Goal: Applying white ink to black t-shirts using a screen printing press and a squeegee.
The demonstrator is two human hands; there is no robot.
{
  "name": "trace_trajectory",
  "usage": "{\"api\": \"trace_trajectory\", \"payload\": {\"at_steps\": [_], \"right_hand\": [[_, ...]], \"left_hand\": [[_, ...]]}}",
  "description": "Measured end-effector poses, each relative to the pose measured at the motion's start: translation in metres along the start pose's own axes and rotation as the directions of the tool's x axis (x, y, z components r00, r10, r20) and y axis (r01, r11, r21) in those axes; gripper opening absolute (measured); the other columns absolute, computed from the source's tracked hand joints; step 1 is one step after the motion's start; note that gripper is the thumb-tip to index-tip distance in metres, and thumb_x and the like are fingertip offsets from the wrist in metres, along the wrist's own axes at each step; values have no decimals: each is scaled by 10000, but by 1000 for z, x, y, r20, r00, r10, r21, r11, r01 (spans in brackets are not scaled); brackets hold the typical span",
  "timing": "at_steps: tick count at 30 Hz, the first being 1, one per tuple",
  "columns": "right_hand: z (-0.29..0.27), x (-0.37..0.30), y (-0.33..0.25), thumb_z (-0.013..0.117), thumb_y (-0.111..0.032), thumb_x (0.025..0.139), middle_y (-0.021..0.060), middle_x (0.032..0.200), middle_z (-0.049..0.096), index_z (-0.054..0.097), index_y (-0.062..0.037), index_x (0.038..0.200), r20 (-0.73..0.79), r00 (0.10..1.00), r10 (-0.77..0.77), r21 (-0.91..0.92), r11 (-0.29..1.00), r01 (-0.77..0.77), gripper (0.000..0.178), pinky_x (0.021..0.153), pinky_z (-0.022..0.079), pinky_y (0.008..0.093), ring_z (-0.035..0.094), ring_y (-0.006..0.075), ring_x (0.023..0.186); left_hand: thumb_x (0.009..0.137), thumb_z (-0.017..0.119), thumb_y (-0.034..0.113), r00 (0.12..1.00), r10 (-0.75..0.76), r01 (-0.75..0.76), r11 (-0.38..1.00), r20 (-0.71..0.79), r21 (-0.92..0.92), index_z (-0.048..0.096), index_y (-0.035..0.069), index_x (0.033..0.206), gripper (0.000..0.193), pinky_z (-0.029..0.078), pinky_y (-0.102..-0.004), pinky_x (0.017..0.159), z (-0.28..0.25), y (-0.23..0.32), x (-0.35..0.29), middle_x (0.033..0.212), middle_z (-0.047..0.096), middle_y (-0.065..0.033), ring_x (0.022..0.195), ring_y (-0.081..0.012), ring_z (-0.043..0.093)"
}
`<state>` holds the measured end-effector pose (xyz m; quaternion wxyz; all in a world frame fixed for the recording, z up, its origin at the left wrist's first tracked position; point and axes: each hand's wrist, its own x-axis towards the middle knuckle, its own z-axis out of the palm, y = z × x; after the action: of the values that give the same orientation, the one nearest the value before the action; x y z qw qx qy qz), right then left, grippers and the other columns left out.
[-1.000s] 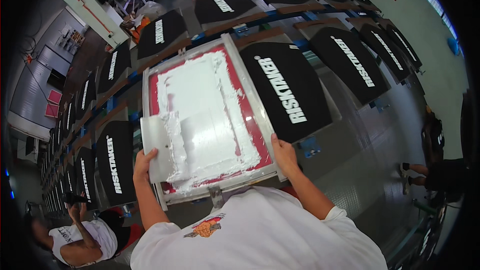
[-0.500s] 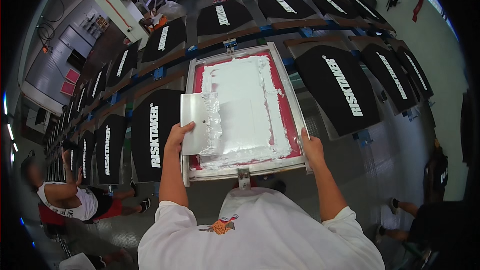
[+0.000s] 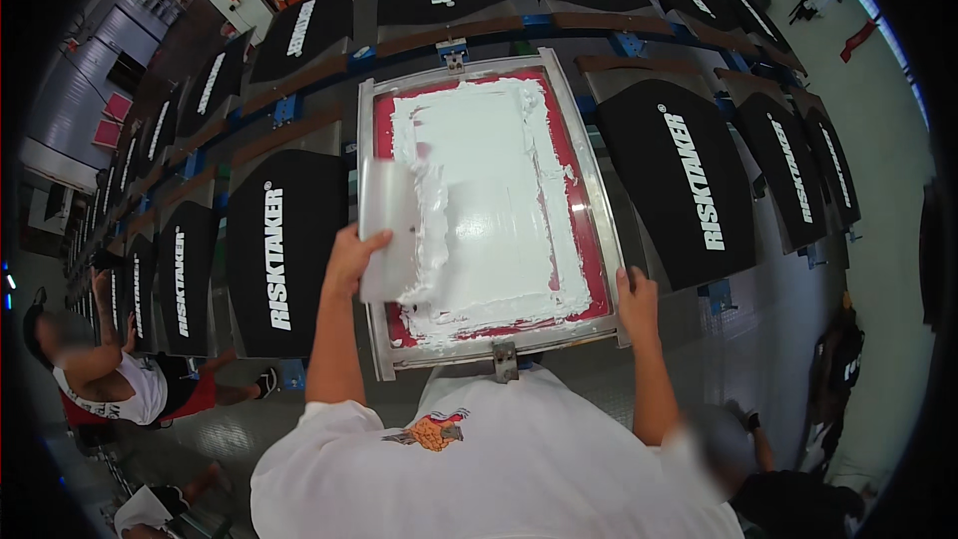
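A screen printing frame (image 3: pixel 376 349) with a red border and thick white ink (image 3: pixel 499 210) smeared over its mesh lies in front of me. My left hand (image 3: pixel 356 258) is closed on the outer edge of a wide, pale squeegee (image 3: pixel 389 230), which is slightly blurred. The squeegee stands at the left side of the mesh, a ridge of white ink along its inner edge. At the frame's near right corner, my right hand (image 3: pixel 639 299) is wrapped around the metal side rail.
Black printed fabric pieces (image 3: pixel 679 180) lie on boards in rows left, right and beyond the frame. A metal bracket (image 3: pixel 506 362) sits at the frame's near edge. One person (image 3: pixel 125 384) works at far left; another person (image 3: pixel 788 484) is at lower right.
The squeegee has tilted and blurred in my left hand, still at the left side of the mesh. My right hand stays on the rail. The person at lower right has come closer.
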<state>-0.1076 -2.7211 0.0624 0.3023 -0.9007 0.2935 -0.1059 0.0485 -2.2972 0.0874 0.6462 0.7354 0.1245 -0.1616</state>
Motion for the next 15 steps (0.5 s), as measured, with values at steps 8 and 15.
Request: {"api": "trace_trajectory", "payload": {"at_steps": [8, 15], "right_hand": [[-10, -116, -71, 629, -318, 846, 170, 889, 673, 647, -1, 947, 857, 515, 23, 54, 990, -133, 333, 730, 483, 400, 648, 292, 828], [20, -132, -67, 637, -262, 827, 226, 816, 641, 616, 33, 929, 866, 500, 2, 47, 995, -85, 312, 711, 485, 412, 621, 390, 794]], "left_hand": [[750, 719, 304, 871, 359, -430, 225, 336, 875, 637, 160, 1131, 416, 513, -378, 804, 85, 164, 149, 1029, 675, -96, 929, -257, 649], [691, 583, 13, 539, 775, -548, 26, 329, 836, 625, 92, 938, 263, 526, -435, 665, 120, 25, 174, 808, 650, -116, 787, -305, 616]]}}
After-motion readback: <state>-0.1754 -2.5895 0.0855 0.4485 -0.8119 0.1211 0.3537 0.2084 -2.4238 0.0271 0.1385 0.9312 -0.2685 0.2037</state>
